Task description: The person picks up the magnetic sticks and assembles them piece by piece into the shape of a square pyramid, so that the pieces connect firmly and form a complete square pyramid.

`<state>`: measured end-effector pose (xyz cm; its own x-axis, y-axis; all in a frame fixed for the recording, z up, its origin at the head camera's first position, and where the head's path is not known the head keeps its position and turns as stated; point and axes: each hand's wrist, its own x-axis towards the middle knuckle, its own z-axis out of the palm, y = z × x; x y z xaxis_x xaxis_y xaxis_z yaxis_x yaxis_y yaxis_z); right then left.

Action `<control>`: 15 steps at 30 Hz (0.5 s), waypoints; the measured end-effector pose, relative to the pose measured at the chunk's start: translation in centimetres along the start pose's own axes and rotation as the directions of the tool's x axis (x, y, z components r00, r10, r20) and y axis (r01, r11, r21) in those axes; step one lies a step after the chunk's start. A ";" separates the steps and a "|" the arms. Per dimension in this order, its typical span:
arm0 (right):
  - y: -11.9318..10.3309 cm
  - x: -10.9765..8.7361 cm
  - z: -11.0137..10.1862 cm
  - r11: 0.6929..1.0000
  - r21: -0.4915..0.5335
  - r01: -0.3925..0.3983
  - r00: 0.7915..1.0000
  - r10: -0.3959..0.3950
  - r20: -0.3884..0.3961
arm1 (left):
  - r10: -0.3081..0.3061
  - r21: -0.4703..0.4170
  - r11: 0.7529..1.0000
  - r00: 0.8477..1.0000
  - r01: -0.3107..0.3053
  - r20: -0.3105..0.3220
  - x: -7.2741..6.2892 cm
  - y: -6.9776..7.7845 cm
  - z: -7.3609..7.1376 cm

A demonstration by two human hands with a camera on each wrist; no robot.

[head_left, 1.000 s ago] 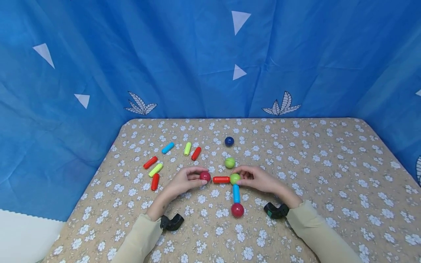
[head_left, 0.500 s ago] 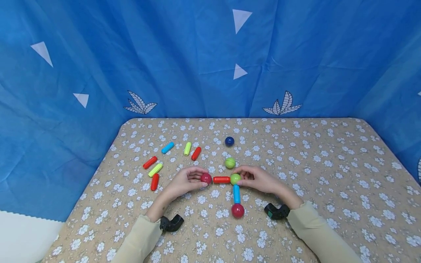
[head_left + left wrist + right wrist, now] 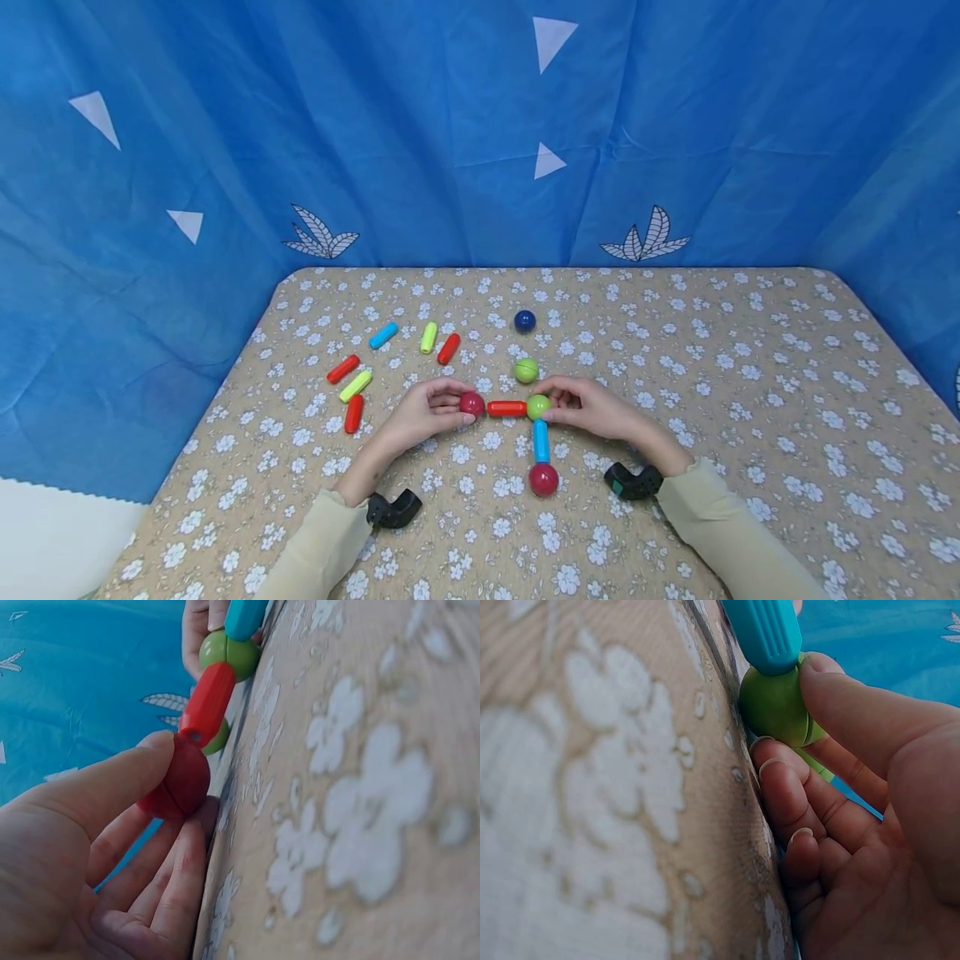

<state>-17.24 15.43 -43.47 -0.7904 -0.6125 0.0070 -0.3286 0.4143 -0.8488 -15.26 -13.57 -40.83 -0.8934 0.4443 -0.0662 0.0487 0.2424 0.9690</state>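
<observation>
Since a second ago, the crimson ball has edged slightly rightward in the head view, while the joined pieces beside it have barely shifted. It sits just left of the red rod's free end, near the middle of the frame; whether they touch I cannot tell, as the head view shows a thin gap and the left wrist view overlaps them. The left hand pinches that ball between thumb and fingers, and the right hand pinches the green ball at the rod's other end. Below it the blue rod runs toward the bottom of the frame, ending at the lower red ball. Misalignment looks the likeliest trouble: a push off the rod's axis could make it pivot at the green ball instead of meeting the crimson one squarely. If the right fingers loosened, the green ball could roll and swing the blue rod sideways (neither hand steadies that lower branch). Those fingers also lie just beneath the spare green ball, so a careless lift could send it rolling, perhaps toward the dark blue ball higher up.
</observation>
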 end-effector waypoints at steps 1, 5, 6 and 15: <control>-0.5 -0.1 -0.1 1.000 0.002 -0.003 1.000 0.003 0.000 | -0.002 -0.001 1.000 1.000 0.002 -0.005 0.0 0.0 0.0; -2.8 -0.5 -0.5 1.000 0.009 -0.014 1.000 0.014 -0.002 | -0.006 -0.016 1.000 1.000 0.006 -0.016 0.0 -0.1 0.1; -3.4 -0.6 -0.6 1.000 0.011 -0.013 1.000 0.013 -0.002 | -0.008 -0.017 1.000 1.000 0.008 -0.017 0.0 -0.1 0.2; -4.0 -0.6 -0.7 1.000 0.013 -0.019 1.000 0.019 0.001 | -0.046 -0.027 0.999 0.999 0.045 -0.027 0.0 0.2 0.5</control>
<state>-15.83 14.66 -39.71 -0.7959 -0.6054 -0.0093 -0.3072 0.4170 -0.8554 -15.02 -13.13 -40.71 -0.9065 0.4092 -0.1043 -0.0040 0.2386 0.9711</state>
